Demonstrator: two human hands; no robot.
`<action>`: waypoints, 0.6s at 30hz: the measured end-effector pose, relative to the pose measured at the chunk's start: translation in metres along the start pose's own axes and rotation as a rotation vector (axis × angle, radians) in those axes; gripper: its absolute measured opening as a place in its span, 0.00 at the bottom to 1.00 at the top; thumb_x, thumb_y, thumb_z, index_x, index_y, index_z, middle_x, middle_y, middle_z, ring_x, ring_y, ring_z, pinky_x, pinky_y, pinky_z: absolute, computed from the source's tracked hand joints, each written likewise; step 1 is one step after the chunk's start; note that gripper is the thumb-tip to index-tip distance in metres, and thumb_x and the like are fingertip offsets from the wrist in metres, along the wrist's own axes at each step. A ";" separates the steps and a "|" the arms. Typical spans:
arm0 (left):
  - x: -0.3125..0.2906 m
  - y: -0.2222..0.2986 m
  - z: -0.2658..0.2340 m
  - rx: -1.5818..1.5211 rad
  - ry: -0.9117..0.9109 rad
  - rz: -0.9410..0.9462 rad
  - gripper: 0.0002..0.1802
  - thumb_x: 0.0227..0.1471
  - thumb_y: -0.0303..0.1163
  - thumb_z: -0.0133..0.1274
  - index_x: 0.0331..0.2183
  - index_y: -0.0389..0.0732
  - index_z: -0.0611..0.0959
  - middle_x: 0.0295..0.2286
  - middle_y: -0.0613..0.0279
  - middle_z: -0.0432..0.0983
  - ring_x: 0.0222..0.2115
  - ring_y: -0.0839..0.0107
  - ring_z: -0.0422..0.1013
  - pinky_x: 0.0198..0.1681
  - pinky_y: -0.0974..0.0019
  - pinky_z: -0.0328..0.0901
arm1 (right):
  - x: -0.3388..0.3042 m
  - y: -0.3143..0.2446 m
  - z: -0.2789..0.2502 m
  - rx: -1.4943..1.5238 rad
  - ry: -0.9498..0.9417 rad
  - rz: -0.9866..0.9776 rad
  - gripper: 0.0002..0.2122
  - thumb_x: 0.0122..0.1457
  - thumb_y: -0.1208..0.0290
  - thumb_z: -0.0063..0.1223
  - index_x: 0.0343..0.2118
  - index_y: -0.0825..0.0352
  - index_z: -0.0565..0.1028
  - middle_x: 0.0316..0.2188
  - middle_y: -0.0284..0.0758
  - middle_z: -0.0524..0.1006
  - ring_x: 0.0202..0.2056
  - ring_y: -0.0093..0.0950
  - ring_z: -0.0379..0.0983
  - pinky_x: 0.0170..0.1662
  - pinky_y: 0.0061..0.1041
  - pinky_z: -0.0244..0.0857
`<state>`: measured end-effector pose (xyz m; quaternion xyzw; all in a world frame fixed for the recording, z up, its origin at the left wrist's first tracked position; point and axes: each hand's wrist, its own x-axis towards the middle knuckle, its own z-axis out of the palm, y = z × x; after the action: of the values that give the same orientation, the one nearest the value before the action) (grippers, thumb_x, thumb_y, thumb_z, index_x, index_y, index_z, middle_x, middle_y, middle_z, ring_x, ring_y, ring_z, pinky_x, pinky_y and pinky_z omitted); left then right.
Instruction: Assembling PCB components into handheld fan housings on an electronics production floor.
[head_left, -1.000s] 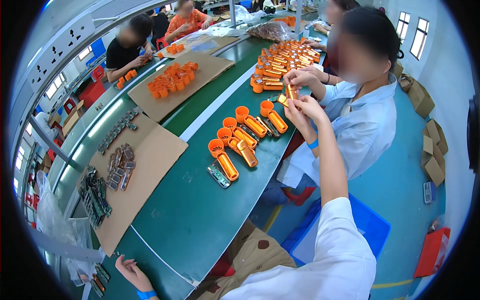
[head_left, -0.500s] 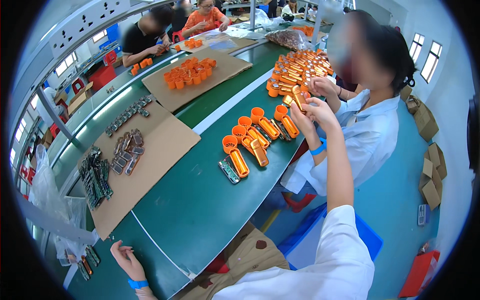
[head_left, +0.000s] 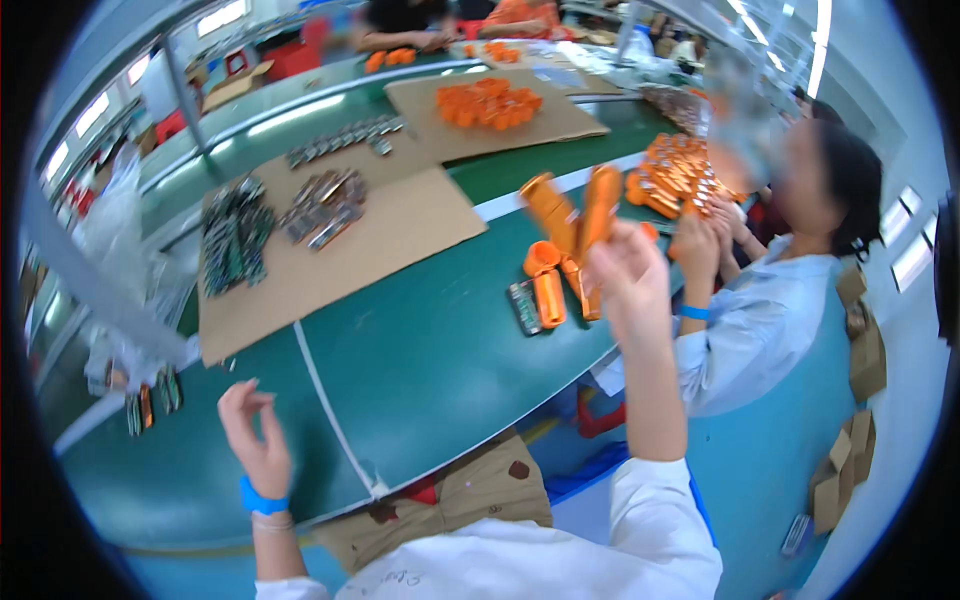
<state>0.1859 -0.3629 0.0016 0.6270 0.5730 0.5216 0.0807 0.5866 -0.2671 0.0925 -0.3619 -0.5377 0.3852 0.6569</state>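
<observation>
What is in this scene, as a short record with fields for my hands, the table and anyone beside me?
Right hand: holding glossy orange elongated casings, motion-blurred
Left hand: open, nothing visible in it
Table: smooth green surface
Near brown cardboard sheet: green circuit boards
Far brown cardboard sheet: short orange cylindrical pieces
Right side: co-worker in pale blue shirt

Bare, glossy green tabletop (head_left: 430, 370) leaves open passage between the person's loosely curled left hand (head_left: 258, 432) and raised right hand (head_left: 632, 278), from which a blurred, elongated orange casing (head_left: 602, 195) juts upward. Below and left of it, oblong orange cases (head_left: 549, 300) and a flat green circuit board (head_left: 523, 306) obstruct the surface. A co-worker's hands (head_left: 702, 238) crowd its right. Farther left, a slanting pale metal post (head_left: 110, 272) stands in the way.
</observation>
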 end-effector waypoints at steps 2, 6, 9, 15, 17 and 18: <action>-0.017 0.033 0.010 -0.343 -0.038 -0.102 0.23 0.51 0.21 0.46 0.51 0.33 0.67 0.47 0.53 0.64 0.44 0.64 0.67 0.50 0.63 0.61 | -0.042 0.005 0.062 0.247 -0.208 0.215 0.14 0.55 0.75 0.55 0.43 0.72 0.67 0.31 0.36 0.74 0.26 0.22 0.71 0.26 0.19 0.65; -0.008 0.083 0.049 -1.084 -0.171 -0.232 0.37 0.57 0.37 0.47 0.61 0.35 0.49 0.59 0.47 0.51 0.60 0.55 0.51 0.61 0.51 0.48 | -0.103 0.020 0.124 0.474 -0.333 0.461 0.12 0.58 0.78 0.51 0.43 0.74 0.65 0.33 0.37 0.75 0.28 0.20 0.71 0.29 0.19 0.67; -0.017 0.083 0.049 -1.371 -0.178 -0.308 0.33 0.61 0.38 0.41 0.61 0.38 0.50 0.58 0.48 0.52 0.58 0.55 0.54 0.57 0.54 0.57 | -0.130 0.021 0.153 0.501 -0.353 0.564 0.12 0.59 0.79 0.49 0.44 0.75 0.65 0.34 0.39 0.75 0.27 0.21 0.72 0.28 0.19 0.67; -0.026 0.093 0.016 -1.513 -0.161 -0.675 0.26 0.63 0.36 0.36 0.59 0.38 0.55 0.55 0.49 0.59 0.50 0.63 0.66 0.31 0.65 0.70 | -0.149 0.013 0.167 0.437 -0.332 0.648 0.11 0.59 0.78 0.49 0.43 0.74 0.64 0.33 0.43 0.77 0.25 0.25 0.75 0.25 0.19 0.67; -0.023 0.089 0.013 -1.546 -0.202 -0.721 0.27 0.62 0.38 0.37 0.58 0.36 0.56 0.54 0.44 0.60 0.51 0.59 0.64 0.41 0.60 0.66 | -0.148 0.014 0.164 0.462 -0.336 0.665 0.11 0.59 0.78 0.49 0.43 0.75 0.64 0.32 0.44 0.77 0.24 0.26 0.75 0.23 0.19 0.68; -0.022 0.089 0.011 -1.576 -0.250 -0.755 0.28 0.61 0.40 0.38 0.57 0.34 0.57 0.53 0.40 0.60 0.53 0.54 0.63 0.51 0.56 0.63 | -0.149 0.014 0.163 0.492 -0.339 0.671 0.11 0.59 0.77 0.48 0.42 0.75 0.64 0.31 0.45 0.77 0.23 0.27 0.75 0.22 0.20 0.68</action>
<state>0.2554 -0.4045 0.0463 0.2104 0.2027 0.6311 0.7186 0.4060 -0.3841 0.0427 -0.2811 -0.3827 0.7472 0.4649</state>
